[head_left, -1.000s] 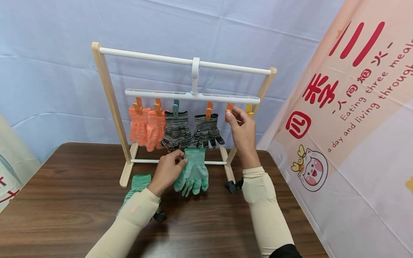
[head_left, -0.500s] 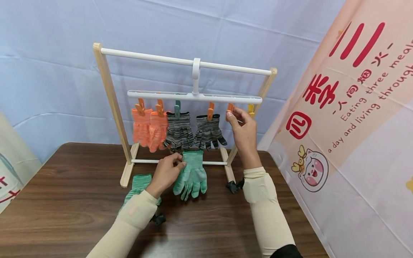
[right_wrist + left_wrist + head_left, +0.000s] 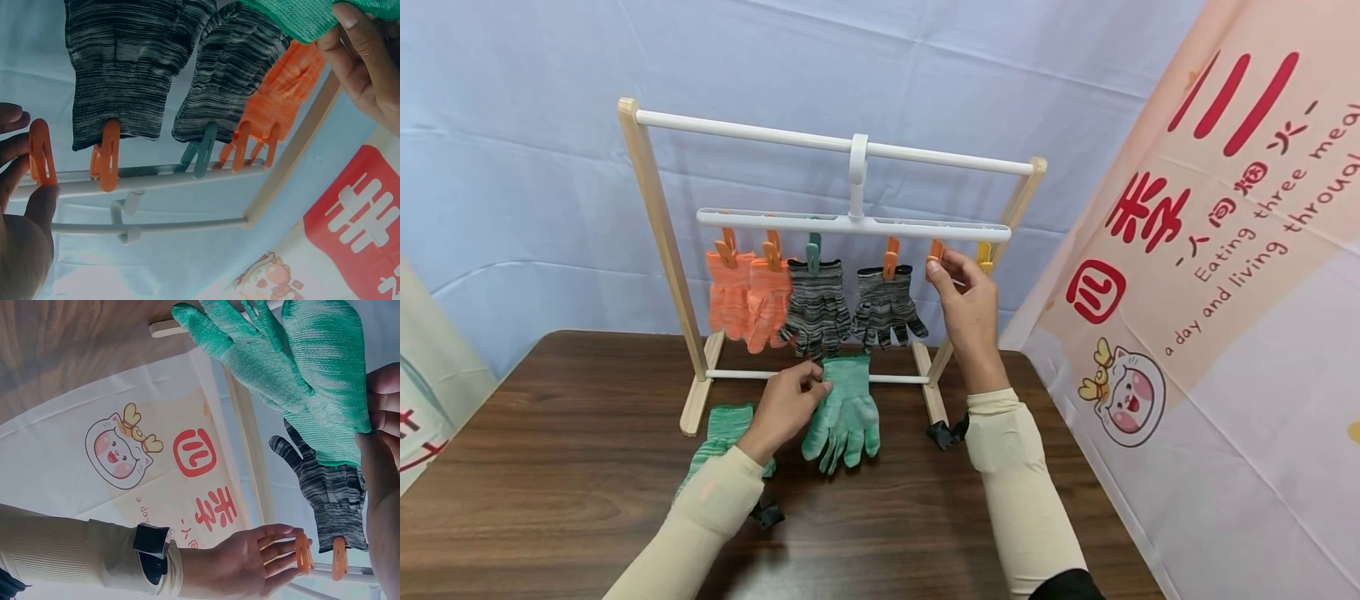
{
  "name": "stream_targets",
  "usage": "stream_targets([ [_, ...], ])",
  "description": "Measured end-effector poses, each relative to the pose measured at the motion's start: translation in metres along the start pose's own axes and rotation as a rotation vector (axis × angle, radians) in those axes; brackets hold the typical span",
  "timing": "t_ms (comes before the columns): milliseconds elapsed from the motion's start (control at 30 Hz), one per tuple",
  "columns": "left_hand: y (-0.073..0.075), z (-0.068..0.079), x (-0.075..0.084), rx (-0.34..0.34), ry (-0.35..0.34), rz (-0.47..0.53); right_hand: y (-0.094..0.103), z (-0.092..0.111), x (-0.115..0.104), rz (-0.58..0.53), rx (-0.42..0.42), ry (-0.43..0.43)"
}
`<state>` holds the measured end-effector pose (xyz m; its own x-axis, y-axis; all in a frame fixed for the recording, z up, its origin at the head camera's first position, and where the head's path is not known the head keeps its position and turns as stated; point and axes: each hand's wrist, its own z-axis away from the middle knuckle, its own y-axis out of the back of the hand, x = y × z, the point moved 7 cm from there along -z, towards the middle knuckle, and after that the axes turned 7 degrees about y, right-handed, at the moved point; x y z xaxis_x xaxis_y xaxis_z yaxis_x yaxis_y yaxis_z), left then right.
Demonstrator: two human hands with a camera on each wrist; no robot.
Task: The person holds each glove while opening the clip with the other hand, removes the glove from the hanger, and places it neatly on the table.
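Note:
My left hand (image 3: 787, 406) pinches a green glove (image 3: 844, 414) by its side near the cuff. The glove hangs fingers down, below the clipped gloves. At the hanger's right part, my right hand (image 3: 967, 312) pinches an orange clothespin (image 3: 41, 153) between thumb and fingers; no glove is in that clothespin. Two grey-black striped gloves (image 3: 817, 307) and two orange gloves (image 3: 727, 296) hang from the white hanger (image 3: 775, 222) by clothespins, one of them teal (image 3: 813, 254). Under my left forearm lies another green glove (image 3: 727, 423), partly hidden.
A wooden stand with a white top rod (image 3: 737, 130) carries the hanger. A yellow clothespin (image 3: 985, 256) hangs at the far right, beside my right hand. The stand's feet (image 3: 696, 408) rest on the brown table (image 3: 587, 467). Cloth walls rise behind and at the right.
My left hand has lowered the green glove slightly, away from the hanger. The hanger and clipped gloves shifted a little to the right. My right hand stays at the orange clothespin.

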<state>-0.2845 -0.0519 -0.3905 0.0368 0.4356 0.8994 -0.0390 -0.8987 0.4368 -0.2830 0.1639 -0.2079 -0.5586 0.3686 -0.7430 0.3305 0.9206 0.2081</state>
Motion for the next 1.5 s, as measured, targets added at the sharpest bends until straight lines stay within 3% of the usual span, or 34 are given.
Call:
stream_targets([
  [367,-0.002,-0.003,-0.014,-0.007,0.046,0.011,0.000,0.001,0.001,0.004,0.005,0.004],
  [600,-0.001,-0.008,-0.027,-0.007,0.079,0.000,0.001,-0.008,0.037,0.003,0.015,0.033],
  [900,0.001,-0.011,-0.035,0.011,0.065,-0.021,0.000,-0.008,0.036,0.028,0.025,0.034],
  [1500,0.000,-0.021,-0.053,-0.046,0.118,-0.050,-0.003,-0.004,0.042,0.013,0.010,0.010],
])
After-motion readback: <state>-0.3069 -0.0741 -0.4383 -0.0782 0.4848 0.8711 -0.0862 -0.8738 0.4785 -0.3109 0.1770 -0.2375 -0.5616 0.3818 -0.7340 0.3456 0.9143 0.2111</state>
